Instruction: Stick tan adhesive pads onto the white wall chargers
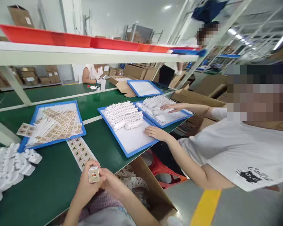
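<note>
Charger (93,174) held near surface (52,185) edge, printed end up, seemingly for a clear view. Left hand (83,186): grip clamped on charger. Right hand (113,185): alongside, grip can't be told. Sheet (82,153) laid close, likely for short reach.

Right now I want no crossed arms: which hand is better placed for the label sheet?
Left hand, probably: it lies nearer the label sheet than the right hand, though it holds the white block.
</note>
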`<act>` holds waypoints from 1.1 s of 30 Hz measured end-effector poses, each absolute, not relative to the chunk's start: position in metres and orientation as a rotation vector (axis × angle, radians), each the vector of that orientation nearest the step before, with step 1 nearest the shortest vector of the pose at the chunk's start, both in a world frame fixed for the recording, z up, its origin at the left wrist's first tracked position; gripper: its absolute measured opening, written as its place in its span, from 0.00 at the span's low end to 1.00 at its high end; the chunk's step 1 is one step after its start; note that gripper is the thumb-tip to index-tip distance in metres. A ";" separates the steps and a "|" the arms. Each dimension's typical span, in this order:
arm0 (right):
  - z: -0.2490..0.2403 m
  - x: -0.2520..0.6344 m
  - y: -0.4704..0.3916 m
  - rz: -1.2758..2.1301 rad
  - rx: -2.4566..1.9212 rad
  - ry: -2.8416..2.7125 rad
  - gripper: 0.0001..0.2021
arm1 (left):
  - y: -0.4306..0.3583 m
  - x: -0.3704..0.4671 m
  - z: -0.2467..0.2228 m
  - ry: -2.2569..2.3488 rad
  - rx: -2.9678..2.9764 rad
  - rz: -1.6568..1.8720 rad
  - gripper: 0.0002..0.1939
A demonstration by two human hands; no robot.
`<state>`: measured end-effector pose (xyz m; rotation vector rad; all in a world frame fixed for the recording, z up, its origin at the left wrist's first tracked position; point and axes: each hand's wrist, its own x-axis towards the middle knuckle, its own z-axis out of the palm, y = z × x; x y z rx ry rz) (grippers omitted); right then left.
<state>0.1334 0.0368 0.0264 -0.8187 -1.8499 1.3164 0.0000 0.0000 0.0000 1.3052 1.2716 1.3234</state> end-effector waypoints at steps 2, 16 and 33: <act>0.029 0.150 0.044 1.374 -0.889 -1.767 0.32 | -0.004 -0.002 0.014 1.328 1.272 1.330 0.17; 0.044 0.149 0.006 0.271 -0.465 -1.980 0.24 | -0.032 0.007 0.042 1.308 1.084 1.203 0.24; 0.051 0.166 0.010 0.532 -0.623 -1.939 0.03 | -0.029 0.018 0.056 1.212 0.985 0.995 0.25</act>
